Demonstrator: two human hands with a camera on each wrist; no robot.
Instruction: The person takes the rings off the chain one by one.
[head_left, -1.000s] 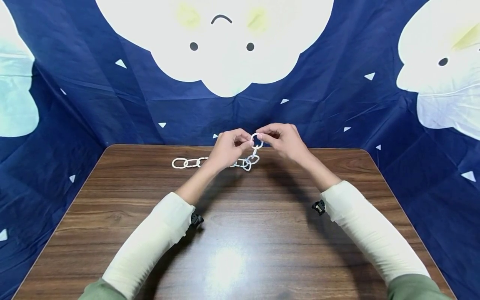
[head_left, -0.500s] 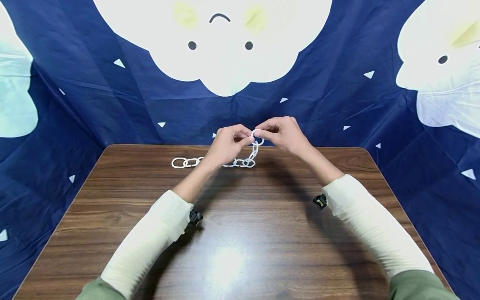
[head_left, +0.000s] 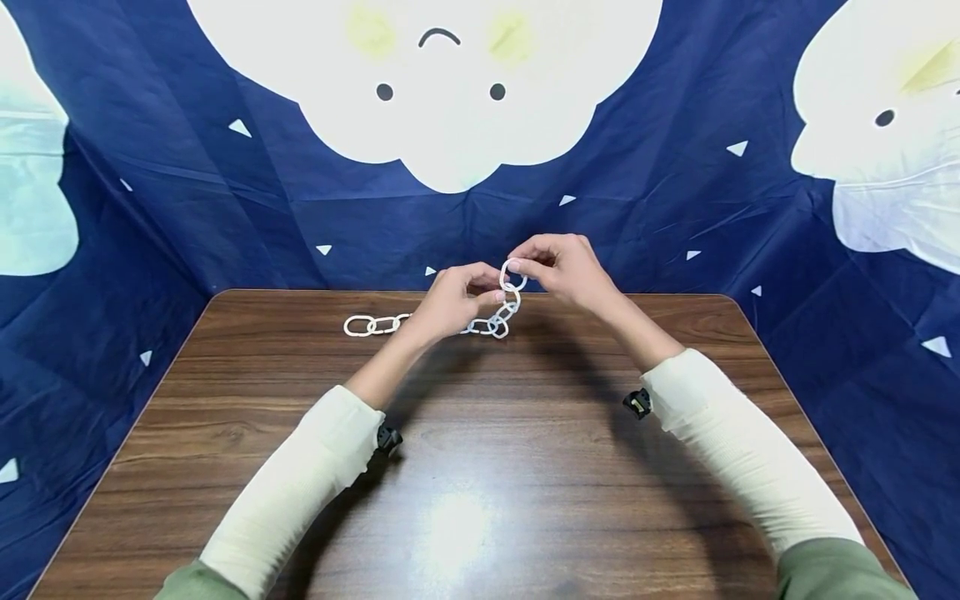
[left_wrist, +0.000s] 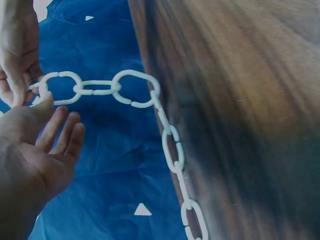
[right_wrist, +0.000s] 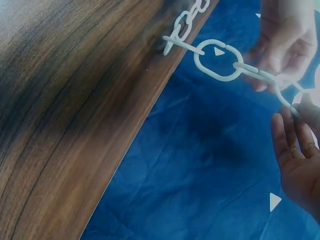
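A chain (head_left: 360, 326) of white oval links runs along the table's back edge, and its right end is lifted off the table. My right hand (head_left: 566, 271) pinches the end link (head_left: 502, 273) between thumb and fingertips. Close beside it, my left hand (head_left: 448, 302) has thumb and index finger parted at the second link from the end; its other fingers spread loosely in the left wrist view. From there the lifted links (left_wrist: 135, 72) trail down to the table edge. My left hand and forearm hide part of the chain in the head view.
The brown wood-grain table (head_left: 225, 467) ends just below my hands. Behind it hangs a dark blue cloth (head_left: 240, 200) printed with white clouds and triangles. Small black wrist cameras (head_left: 637, 403) sit at both sleeve cuffs.
My right hand has risen slightly with the end link. The left fingertips have moved down from that link to the one below it, and the thumb and index finger have parted a little.
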